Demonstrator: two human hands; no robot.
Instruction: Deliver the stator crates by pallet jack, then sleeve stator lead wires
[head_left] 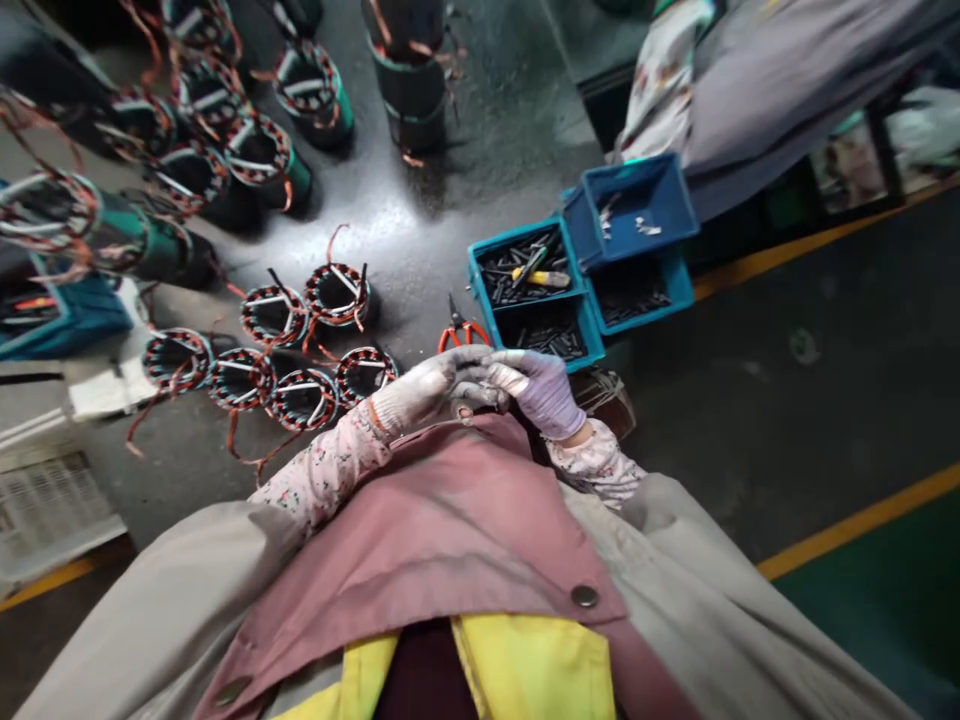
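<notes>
My left hand (421, 388), in a pale work glove, meets my right hand (546, 392), in a lilac glove, just above the pink apron (450, 510). Both sets of fingers are bent and pressed together at the fingertips. Anything between them is too small or hidden to make out. Right beyond the fingertips lie snips with orange handles (448, 334), partly covered by my hands. Close to my left hand stands a wire-wound motor stator (343, 385), with orange and white windings and a white strip across its opening.
Several more stators (259, 150) with loose wires crowd the left. Blue bins (487, 318) hold short black pieces and a yellow-handled tool (551, 279); a stacked blue bin (637, 190) contains small white pieces. A co-worker's sleeve (664, 85) is at upper right. Papers (112, 390) lie far left.
</notes>
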